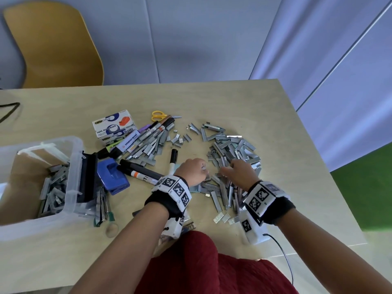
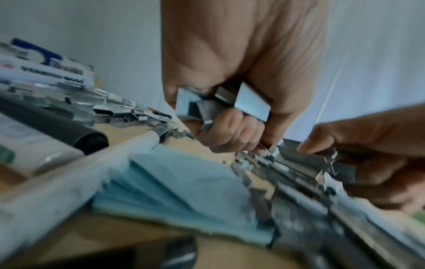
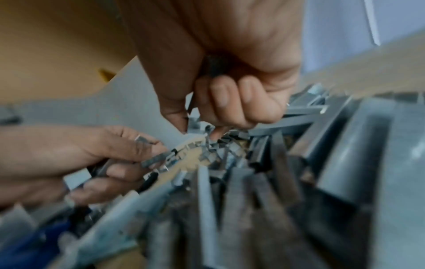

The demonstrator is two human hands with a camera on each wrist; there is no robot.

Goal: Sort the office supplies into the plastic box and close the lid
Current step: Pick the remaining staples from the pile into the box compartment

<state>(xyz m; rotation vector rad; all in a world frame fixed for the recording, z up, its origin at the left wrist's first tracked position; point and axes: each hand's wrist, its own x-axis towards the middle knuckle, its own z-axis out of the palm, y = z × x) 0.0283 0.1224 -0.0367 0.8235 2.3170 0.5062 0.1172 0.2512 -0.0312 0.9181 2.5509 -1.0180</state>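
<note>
Mid staple pickup: the clear plastic box (image 1: 73, 166) sits open at the bench's (image 1: 254, 102) left edge, partly filled, with the big staple-strip pile (image 1: 231, 153) well apart from it. The left hand (image 1: 194, 169) has its grip curled round a fistful of strips, and the right hand (image 1: 241, 169) pinches more off the pile. Next move is probably carrying both loads over to the box without spilling.

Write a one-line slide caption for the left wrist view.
Left hand clutches a fistful of staple strips above the table while the right hand gathers more from the pile.

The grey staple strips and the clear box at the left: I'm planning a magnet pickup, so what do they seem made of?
Grey staple strips: seemingly metal, likely steel; shiny, glinting facets. Magnetism can't be told. Clear box: translucent plastic, glossy; contents show through its wall.
</note>
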